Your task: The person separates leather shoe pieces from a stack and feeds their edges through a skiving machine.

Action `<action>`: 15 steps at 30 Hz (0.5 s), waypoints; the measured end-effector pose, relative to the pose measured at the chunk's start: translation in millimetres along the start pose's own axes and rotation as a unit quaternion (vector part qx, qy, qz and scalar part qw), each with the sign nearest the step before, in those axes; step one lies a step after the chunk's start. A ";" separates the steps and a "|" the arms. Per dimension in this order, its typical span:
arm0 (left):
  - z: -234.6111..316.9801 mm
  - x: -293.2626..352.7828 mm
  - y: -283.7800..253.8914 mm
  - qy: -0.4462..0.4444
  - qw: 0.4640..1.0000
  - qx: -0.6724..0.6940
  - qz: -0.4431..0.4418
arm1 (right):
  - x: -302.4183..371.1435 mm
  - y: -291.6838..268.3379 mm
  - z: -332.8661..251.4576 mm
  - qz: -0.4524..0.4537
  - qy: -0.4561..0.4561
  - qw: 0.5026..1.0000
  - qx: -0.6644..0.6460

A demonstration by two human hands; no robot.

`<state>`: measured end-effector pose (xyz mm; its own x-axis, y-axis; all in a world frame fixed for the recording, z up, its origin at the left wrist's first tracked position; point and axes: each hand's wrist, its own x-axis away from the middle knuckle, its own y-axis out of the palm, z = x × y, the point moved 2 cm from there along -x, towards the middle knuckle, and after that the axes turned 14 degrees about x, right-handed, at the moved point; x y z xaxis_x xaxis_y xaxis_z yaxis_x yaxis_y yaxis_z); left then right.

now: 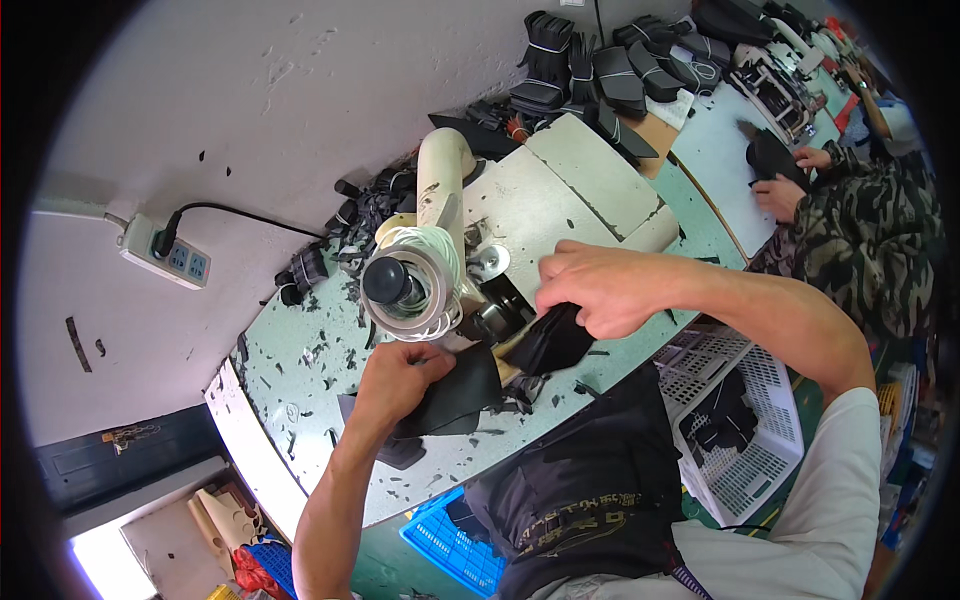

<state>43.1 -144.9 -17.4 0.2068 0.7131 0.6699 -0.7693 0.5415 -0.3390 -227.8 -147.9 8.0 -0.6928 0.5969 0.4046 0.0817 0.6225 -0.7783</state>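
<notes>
In front of me stands a cream-coloured bench machine (pixel 441 185) with a curved arm, a round head wound with white cord, and dark metal working parts. My left hand (pixel 400 378) is at its near left side, fingers closed on the edge of a flat black piece of sheet material (pixel 462 397). To the right of the working parts, my right hand (pixel 607 290) grips several thin black pieces (pixel 552 342), fanned out like a stack. Its fingertips are partly hidden. Another dark piece (pixel 402 453) lies below the left one on the table.
Black scraps litter the pale green table (pixel 420 490). Bundled black pieces (pixel 545 65) are heaped along the wall. A white basket (pixel 745 440) and a blue crate (pixel 455 545) stand below the table edge. At right, a co-worker in a camouflage sleeve (pixel 855 225) handles a black piece.
</notes>
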 end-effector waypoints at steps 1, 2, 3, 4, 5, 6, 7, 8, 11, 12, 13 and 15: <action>3.0 0.1 1.1 0.001 1.000 -0.002 0.001 | 1.1 -2.3 -0.4 0.025 -0.026 0.999 0.024; 8.4 0.8 5.0 0.031 0.999 -0.002 0.019 | -4.5 2.1 -0.4 0.028 -0.027 0.999 0.025; 14.1 -3.1 12.7 0.064 0.997 0.000 0.030 | -12.5 9.4 0.8 0.061 -0.053 0.996 0.035; 19.2 -4.9 19.1 0.054 0.998 0.005 0.020 | -17.5 14.9 2.0 0.095 -0.080 0.991 0.045; 17.2 -5.1 18.0 0.055 0.998 0.005 0.019 | -19.4 11.3 -3.8 0.095 -0.078 0.991 0.046; 13.2 -5.0 15.7 0.082 0.996 0.030 -0.021 | -20.5 8.1 -9.1 0.052 -0.041 0.997 0.045; 8.8 -2.9 12.7 0.105 0.991 0.056 -0.058 | -20.9 7.2 -13.4 0.007 -0.007 0.999 0.043; 5.6 1.0 7.0 0.088 0.994 0.023 -0.060 | -15.3 6.4 -14.0 0.027 0.010 1.000 -0.011; -2.5 4.4 3.8 0.057 0.998 -0.008 0.010 | -3.4 3.4 -6.6 0.020 0.020 0.999 -0.039; -2.9 3.1 4.8 0.056 0.998 -0.007 0.012 | -0.8 -0.4 -3.9 -0.032 0.022 0.999 0.005; -1.9 1.6 5.1 0.054 0.998 -0.001 0.025 | -1.2 -1.4 -3.7 -0.030 0.020 0.999 0.006; 0.3 -2.8 13.6 0.055 0.998 0.005 0.037 | -1.1 -1.4 -2.7 0.020 -0.031 0.999 0.004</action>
<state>31.9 -139.7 -23.7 0.2137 0.7963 0.5659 -0.7910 0.4810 -0.3782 -225.2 -148.1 9.9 -0.7327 0.5876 0.3432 0.1043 0.5953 -0.7967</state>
